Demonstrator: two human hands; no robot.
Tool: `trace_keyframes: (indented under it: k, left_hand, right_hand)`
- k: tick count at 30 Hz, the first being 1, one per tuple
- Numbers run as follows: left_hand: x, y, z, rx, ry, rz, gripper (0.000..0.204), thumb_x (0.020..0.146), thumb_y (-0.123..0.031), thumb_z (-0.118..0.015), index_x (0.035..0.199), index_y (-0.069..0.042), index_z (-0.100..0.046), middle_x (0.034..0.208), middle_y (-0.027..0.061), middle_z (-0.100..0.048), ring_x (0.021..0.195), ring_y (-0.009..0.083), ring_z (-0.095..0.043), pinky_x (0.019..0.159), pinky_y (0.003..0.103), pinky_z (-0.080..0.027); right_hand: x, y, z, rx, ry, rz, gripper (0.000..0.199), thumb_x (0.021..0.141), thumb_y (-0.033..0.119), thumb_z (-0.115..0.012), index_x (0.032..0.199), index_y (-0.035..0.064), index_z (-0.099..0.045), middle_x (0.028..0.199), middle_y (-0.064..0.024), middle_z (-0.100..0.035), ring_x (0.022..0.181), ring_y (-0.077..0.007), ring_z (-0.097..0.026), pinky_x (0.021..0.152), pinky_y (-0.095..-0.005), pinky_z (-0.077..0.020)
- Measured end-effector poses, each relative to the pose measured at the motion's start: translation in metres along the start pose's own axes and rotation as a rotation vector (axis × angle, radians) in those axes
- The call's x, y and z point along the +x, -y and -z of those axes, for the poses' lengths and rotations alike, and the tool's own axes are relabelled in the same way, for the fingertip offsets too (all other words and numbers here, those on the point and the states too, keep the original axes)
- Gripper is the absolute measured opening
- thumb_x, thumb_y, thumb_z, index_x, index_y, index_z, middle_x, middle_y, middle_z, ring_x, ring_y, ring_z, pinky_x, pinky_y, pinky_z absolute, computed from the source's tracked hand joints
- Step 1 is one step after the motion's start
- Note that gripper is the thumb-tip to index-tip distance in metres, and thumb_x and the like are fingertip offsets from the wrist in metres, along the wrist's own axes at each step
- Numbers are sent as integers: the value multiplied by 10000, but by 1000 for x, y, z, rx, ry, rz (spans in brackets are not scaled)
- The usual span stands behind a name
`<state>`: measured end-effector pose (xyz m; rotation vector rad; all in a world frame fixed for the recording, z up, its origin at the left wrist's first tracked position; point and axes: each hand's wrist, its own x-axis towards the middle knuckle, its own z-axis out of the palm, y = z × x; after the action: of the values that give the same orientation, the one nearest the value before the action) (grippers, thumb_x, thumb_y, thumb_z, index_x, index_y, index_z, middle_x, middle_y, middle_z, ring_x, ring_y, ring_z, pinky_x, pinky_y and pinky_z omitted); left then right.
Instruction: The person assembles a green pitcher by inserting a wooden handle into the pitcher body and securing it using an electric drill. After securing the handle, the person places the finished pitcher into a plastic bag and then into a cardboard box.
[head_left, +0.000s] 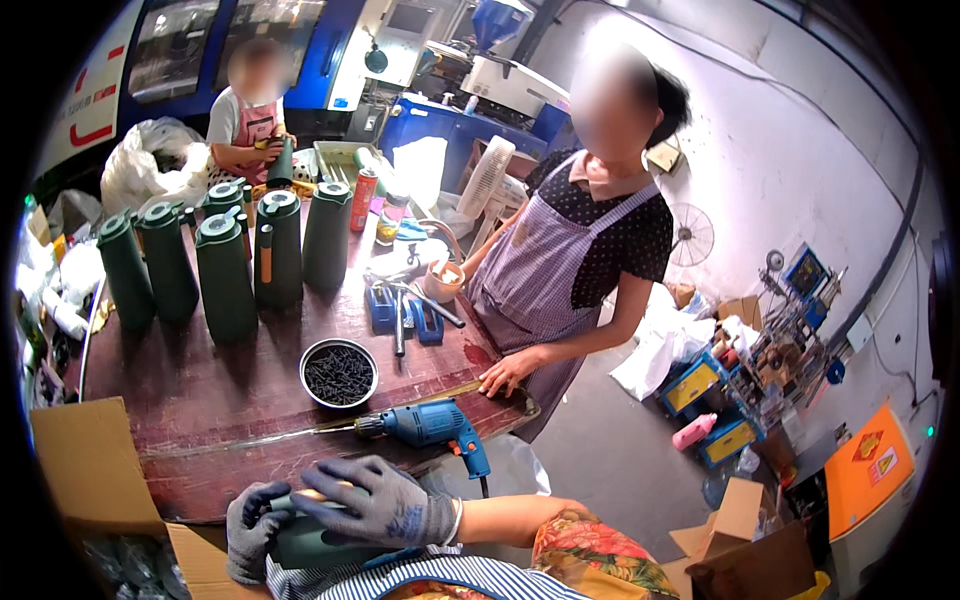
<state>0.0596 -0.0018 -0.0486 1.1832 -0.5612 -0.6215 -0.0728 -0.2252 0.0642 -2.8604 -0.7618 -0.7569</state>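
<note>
Both my hands wear grey knit gloves and hold one dark green jug part (305,545) against my striped apron at the lower edge. My right hand (375,500) lies over its top with fingers spread around it. My left hand (250,530) grips its left end. Just beyond them a blue electric drill (428,424) lies on its side on the dark red worktable (200,400). A round metal bowl of black screws (339,373) sits behind the drill.
Several tall dark green jugs (225,280) stand in rows at the table's far left. A person in a checked apron stands at the right with a hand (507,372) on the table edge. Another person sits at the far end. An open cardboard box (90,470) is at my left.
</note>
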Motion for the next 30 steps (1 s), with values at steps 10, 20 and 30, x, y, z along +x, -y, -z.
trace_keyframes:
  k: [10,20,30]
  left_hand:
    - [-20,40,7,393,-65,-136,423,762,-251,-751,1055,49,-699,1035,158,-688,1018,290,-646,951,391,-493]
    - [-31,41,-20,299,-218,-181,358,816,-9,-651,1173,19,-649,1221,130,-570,1151,250,-583,1020,340,-463]
    - [-32,54,-18,286,-278,-140,333,798,-5,-664,1131,14,-661,1134,113,-579,1046,221,-603,920,322,-503]
  right_hand:
    - [-28,3,-97,209,129,-72,612,855,302,-628,1377,6,-513,1165,-116,-614,1075,-261,-611,904,-396,-488]
    - [-38,-8,-91,118,201,-44,482,884,243,-594,1303,6,-568,1101,-108,-628,986,-246,-634,844,-388,-516]
    - [-14,-33,-114,908,514,-519,397,934,320,-649,1191,25,-579,940,-235,-669,877,-407,-662,764,-479,-495]
